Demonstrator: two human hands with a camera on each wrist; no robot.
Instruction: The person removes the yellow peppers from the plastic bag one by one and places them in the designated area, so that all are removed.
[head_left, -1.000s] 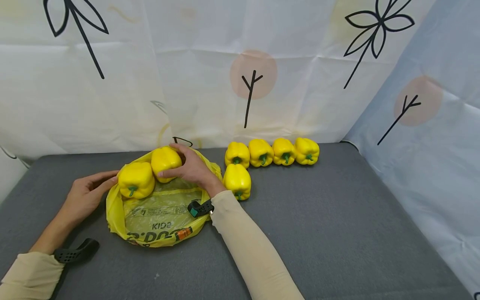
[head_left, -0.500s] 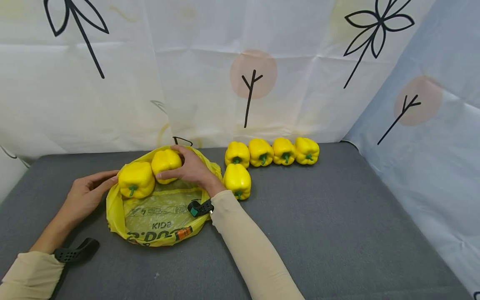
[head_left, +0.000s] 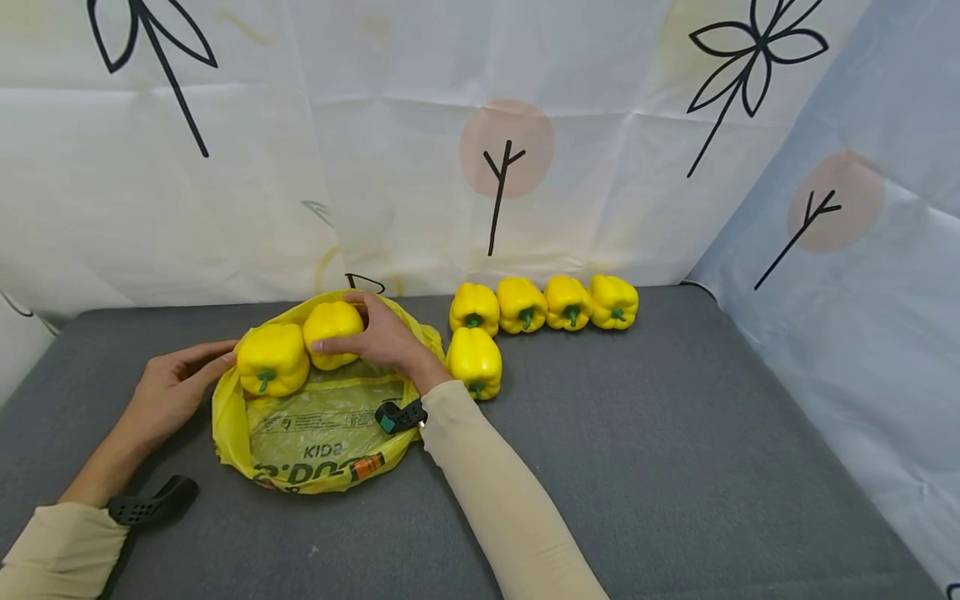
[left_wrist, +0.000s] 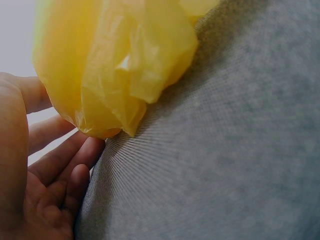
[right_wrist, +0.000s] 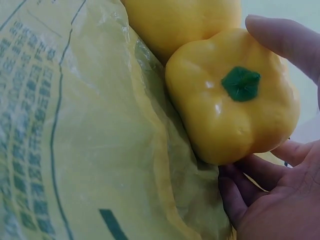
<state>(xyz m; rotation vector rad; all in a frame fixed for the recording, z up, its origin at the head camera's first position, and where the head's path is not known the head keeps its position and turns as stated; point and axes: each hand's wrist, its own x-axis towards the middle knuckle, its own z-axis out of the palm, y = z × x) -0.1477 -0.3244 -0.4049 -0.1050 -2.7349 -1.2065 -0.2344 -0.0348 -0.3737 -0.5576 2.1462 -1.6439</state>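
In the head view, a yellow plastic bag [head_left: 326,396] lies wide open on the grey surface, its rim spread in a ring. Inside, towards the back, a yellow bell pepper [head_left: 272,360] sits stem forward on the left. My right hand [head_left: 386,337] grips a second yellow bell pepper [head_left: 330,321] beside it, thumb in front and fingers behind; the right wrist view shows its green stem [right_wrist: 241,84]. At the bag's left rim, my left hand [head_left: 167,392] holds the plastic between thumb and fingers. The left fingertips are partly hidden behind the bag in the left wrist view.
Right of the bag, several yellow bell peppers [head_left: 521,305] stand in a row along the back, with another bell pepper [head_left: 475,363] in front of the leftmost. A patterned cloth [head_left: 585,167] hangs behind the grey surface [head_left: 637,467].
My right hand has lowered the bell pepper slightly into the bag, beside the other one. The left hand stays at the rim.
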